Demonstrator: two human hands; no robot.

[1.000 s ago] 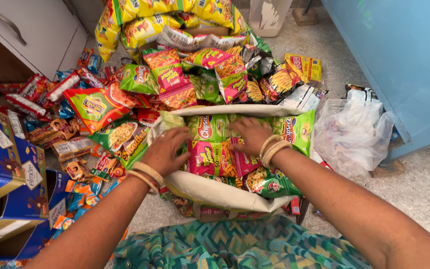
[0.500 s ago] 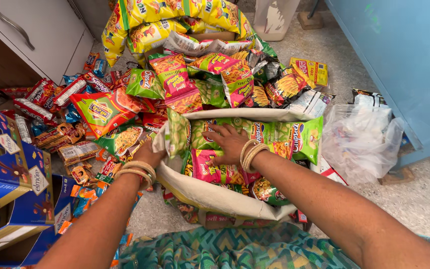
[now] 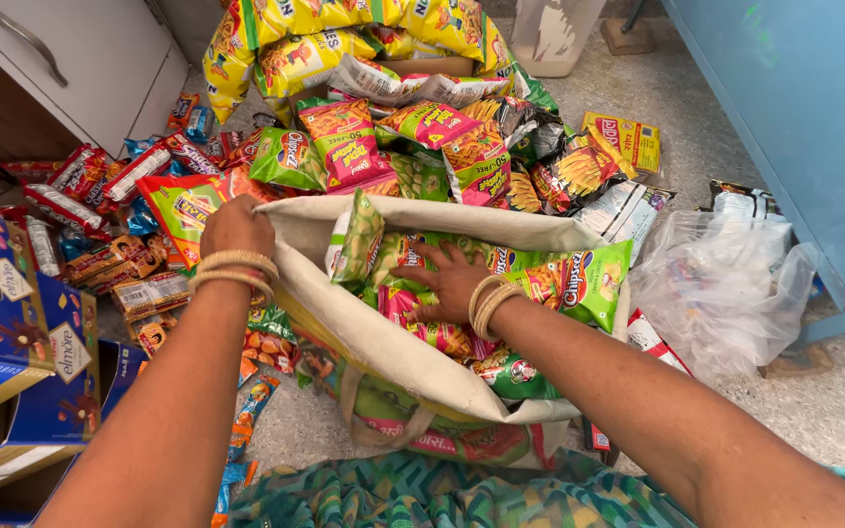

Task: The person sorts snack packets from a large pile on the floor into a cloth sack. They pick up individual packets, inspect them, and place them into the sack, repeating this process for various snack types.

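At frame centre, the cloth bag [image 3: 383,342] sits packed with snack packets [image 3: 579,284]. Since a second ago the left hand [image 3: 237,227] has shifted from the packets to the bag's left rim, which it now grips and pulls wide. The right hand [image 3: 452,282] lies flat, fingers spread, pressing the packets down, forearm angled inward.

Bag interior: snack packets [image 3: 462,293] are covering the cloth bag's [image 3: 364,323] bottom
Blue cartons [image 3: 22,372]: running off the left edge
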